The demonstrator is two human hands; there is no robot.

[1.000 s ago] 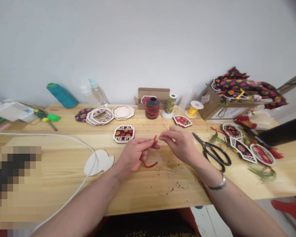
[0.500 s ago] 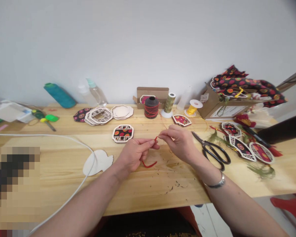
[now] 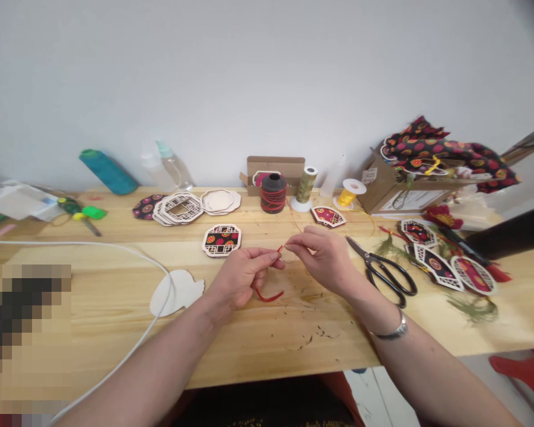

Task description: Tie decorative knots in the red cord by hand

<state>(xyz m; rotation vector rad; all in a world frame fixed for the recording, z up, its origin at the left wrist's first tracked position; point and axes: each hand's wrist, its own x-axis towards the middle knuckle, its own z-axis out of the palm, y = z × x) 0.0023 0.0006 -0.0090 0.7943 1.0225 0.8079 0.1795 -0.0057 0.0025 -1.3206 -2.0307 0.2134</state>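
From afar I see the red cord point(image 3: 270, 296) dangling at six o'clock from the left hand point(image 3: 244, 276) pinching it, the right hand point(image 3: 321, 255) pinched shut beside its tip on something I cannot tell, scissors point(image 3: 368, 260) at three, spool point(image 3: 273, 196) at twelve.

The worktop point(image 3: 129, 350) is pale grained wood, smooth with a faint sheen, and the red cord point(image 3: 269, 300) near the centre of the frame looks like smooth textile. Right of centre, the scissors point(image 3: 368, 258) show dark metal blades and glossy black handles, with a shiny metal bracelet point(image 3: 398, 330) below. Toward the upper right, the box point(image 3: 374, 194) is matt cardboard and the heap point(image 3: 454, 151) on it cloth; left of centre, the bottle point(image 3: 178, 172) looks like clear plastic.
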